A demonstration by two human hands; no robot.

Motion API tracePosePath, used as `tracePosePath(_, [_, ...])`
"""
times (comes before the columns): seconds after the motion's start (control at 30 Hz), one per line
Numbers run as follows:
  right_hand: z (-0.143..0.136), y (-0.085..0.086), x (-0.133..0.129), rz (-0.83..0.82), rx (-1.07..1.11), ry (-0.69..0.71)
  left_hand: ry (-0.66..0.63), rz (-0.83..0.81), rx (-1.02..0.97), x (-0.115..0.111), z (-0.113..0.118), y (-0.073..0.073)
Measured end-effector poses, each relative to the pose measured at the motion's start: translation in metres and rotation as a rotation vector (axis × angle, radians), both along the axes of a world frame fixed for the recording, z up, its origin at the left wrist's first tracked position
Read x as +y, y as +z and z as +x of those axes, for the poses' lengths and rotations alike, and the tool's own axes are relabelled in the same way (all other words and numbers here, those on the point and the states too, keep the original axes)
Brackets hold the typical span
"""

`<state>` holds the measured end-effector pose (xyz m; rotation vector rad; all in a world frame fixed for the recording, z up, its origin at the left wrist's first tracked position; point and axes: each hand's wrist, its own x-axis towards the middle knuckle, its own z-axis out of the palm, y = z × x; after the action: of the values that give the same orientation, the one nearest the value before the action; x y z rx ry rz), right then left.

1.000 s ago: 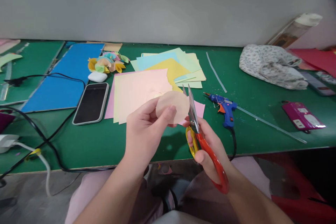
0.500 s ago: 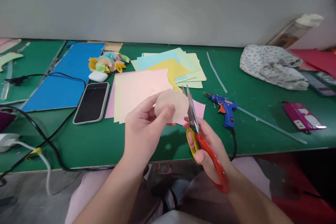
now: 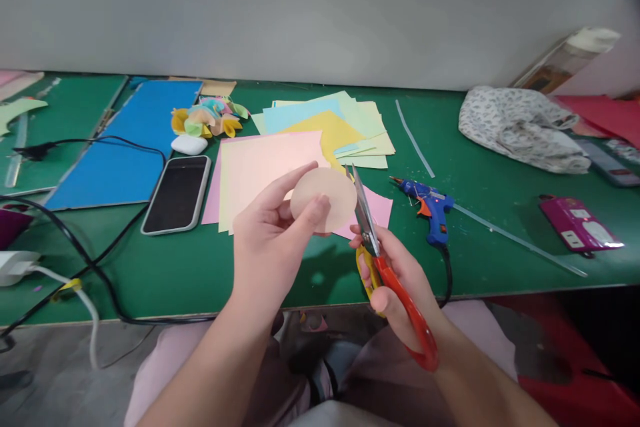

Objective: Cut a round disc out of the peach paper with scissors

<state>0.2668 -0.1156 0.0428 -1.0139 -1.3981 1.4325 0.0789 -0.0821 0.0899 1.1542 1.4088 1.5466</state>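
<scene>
Between thumb and fingers, my left hand [image 3: 273, 227] pinches a round piece of pale peach paper [image 3: 337, 199], held up above the table. My right hand [image 3: 400, 273] is wrapped round the handles of a pair of scissors [image 3: 369, 230], one handle red and the other yellow. The scissor blades point up and away from me, slightly parted, just by the right edge of the paper circle. Behind my hands lie pink and cream sheets of paper [image 3: 270, 167], with yellow, blue and pale green sheets [image 3: 360, 120] further back.
A phone [image 3: 177, 195], a white case [image 3: 189, 144] and paper flowers [image 3: 207, 119] are on the left, near a blue board [image 3: 120, 147] and cables. To the right are a blue glue gun [image 3: 427, 203], glue sticks, a purple power socket [image 3: 580, 223] and a patterned cloth [image 3: 517, 127].
My left hand and the paper circle have shifted slightly left, widening the gap to the scissors. My right hand holds the scissors nearly still.
</scene>
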Motion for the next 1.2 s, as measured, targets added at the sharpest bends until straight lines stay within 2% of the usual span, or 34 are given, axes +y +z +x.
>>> tracePosePath(0.5, [-0.001, 0.003, 0.000, 0.013, -0.031, 0.000, 0.032, 0.004, 0.023, -0.001, -0.003, 0.000])
tracePosePath(0.93, [-0.002, 0.008, 0.001, -0.023, -0.045, -0.016, 0.103, -0.004, -0.025, 0.001, 0.003, 0.009])
tracePosePath(1.2, [0.000, -0.001, 0.002, 0.043, -0.087, 0.018, 0.127, -0.009, -0.010, 0.002, 0.002, 0.012])
